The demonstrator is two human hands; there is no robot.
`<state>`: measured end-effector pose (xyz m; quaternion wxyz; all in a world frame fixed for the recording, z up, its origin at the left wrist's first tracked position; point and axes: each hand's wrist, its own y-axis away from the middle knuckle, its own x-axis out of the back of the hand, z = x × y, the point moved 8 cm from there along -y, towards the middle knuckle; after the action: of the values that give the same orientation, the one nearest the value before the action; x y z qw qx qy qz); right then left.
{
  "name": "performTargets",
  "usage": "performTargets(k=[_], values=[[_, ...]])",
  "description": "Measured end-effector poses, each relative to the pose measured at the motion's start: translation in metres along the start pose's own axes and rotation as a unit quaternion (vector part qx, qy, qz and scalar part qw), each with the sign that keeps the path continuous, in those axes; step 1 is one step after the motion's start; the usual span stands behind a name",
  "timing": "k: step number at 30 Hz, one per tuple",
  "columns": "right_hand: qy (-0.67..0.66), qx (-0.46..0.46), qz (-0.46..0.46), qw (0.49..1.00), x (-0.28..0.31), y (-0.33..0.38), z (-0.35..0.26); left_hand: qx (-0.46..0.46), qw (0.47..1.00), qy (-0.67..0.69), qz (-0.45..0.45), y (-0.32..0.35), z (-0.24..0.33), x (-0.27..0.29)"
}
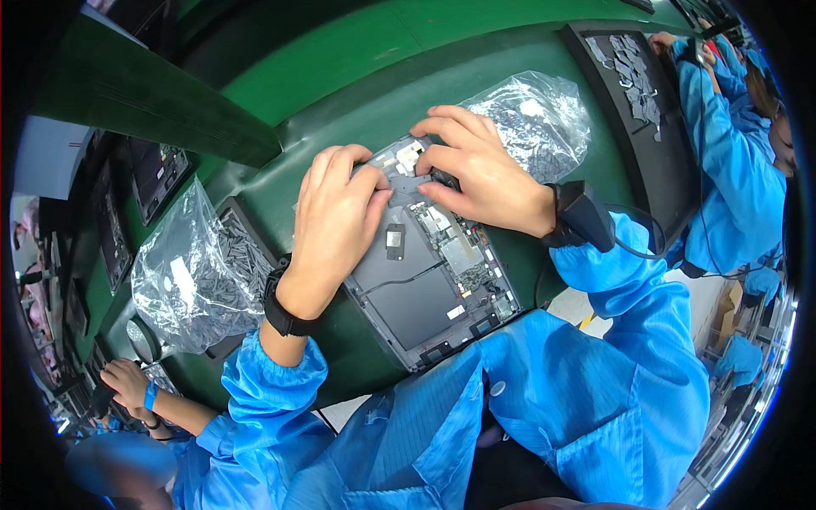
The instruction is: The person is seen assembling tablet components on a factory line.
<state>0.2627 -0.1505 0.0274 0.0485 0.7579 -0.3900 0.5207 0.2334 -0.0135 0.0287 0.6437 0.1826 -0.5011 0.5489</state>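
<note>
An opened tablet-like device (399,297) lies on the green bench before me, showing a flat dark battery, a circuit board (459,255) and a black cable. A small dark part with a light square (394,241) rests on the battery. Over the far end, my left hand (336,212) is closed, thumb and forefinger pressed together at a dark grey flat piece (410,190). My right hand (489,170) bends over the far right corner, thumb and forefinger curled toward the same piece. Their fingertips hide what, if anything, they pinch.
Clear plastic bags of dark small parts lie on the right (544,127) and left (200,280). A black tray (671,187) holds grey pieces (629,76). A green post (212,127) stands far left. Co-workers in blue sleeves (731,187) are at both sides; a cable hangs by my right wrist.
</note>
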Motion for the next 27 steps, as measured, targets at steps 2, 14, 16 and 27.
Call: performTargets(k=[2,14,16,27], values=[[-0.017,-0.021,-0.013,1.0,-0.001,0.001,0.003,-0.014,1.0,0.012,-0.003,0.001,0.004,0.004],[-0.143,-0.126,0.057,0.98,0.004,0.023,0.023,0.035,0.992,0.123,0.002,-0.014,0.003,-0.001],[0.026,0.032,0.091,0.995,0.022,0.019,-0.004,0.118,0.983,0.113,-0.078,-0.02,-0.01,-0.013],[0.254,0.174,0.153,0.939,0.016,0.027,-0.028,0.064,0.998,0.002,0.024,-0.034,-0.011,-0.005]])
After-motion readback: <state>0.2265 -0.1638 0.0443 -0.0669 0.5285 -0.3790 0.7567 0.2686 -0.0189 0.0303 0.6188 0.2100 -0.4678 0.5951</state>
